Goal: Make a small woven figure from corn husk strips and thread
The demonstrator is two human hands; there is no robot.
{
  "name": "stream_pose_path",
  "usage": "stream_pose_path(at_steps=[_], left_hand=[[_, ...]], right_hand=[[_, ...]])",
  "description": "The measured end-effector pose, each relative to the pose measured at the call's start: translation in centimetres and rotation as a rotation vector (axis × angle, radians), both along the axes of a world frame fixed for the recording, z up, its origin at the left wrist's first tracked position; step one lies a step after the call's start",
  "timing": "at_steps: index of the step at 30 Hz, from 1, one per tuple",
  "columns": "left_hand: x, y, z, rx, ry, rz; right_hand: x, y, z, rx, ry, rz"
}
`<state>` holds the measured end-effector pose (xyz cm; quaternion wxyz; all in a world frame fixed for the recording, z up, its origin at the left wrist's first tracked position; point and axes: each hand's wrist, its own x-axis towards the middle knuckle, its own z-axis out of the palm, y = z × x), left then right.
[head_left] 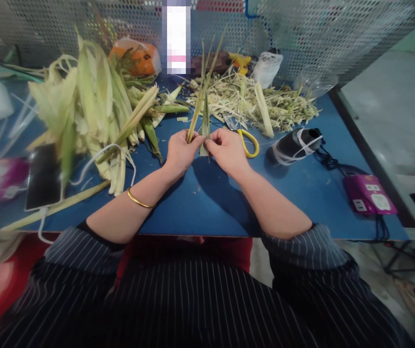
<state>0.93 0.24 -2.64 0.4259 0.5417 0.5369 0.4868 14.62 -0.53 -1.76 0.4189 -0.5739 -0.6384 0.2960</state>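
My left hand [181, 153] is closed, pinching thin yellowish husk strips [195, 116] that stand up between thumb and fingers. A narrow green husk strip [206, 118], which looks like corn husk, rises beside them. Its lower end sits between both hands, and the fingertips of my right hand [228, 151] pinch it there. Just right of that hand lie scissors with a yellow handle [257, 147], their blades partly hidden. A heap of long pale-green husks [96, 92] is to the left. Beyond my hands, at the right, spreads a pile of small husk scraps [283, 108].
A phone [44, 176] with a white cable lies at the left. To the right are a dark object wound with white cord [292, 147] and a purple power strip [370, 193]. An orange bag [140, 58] stands against the perforated panel [290, 38] behind the blue table [178, 212].
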Motion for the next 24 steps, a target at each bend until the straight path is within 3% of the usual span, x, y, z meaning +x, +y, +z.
stream_pose_path(at_steps=[7,13,18,24], left_hand=[[0.3,0.2,-0.8,0.091,0.174,0.009],[0.4,0.1,-1.0,0.118,0.183,0.038],[0.6,0.3,-0.8,0.062,0.027,0.008],[0.7,-0.1,1.1,-0.127,-0.231,-0.096]], right_hand=[[-0.8,-0.4,-0.3,0.044,-0.155,-0.087],[-1.3,-0.4,-1.1,0.121,-0.22,-0.122],[-1.0,-0.1,-0.9,0.105,-0.162,-0.104],[0.2,0.6,-0.9,0.018,-0.003,-0.14]])
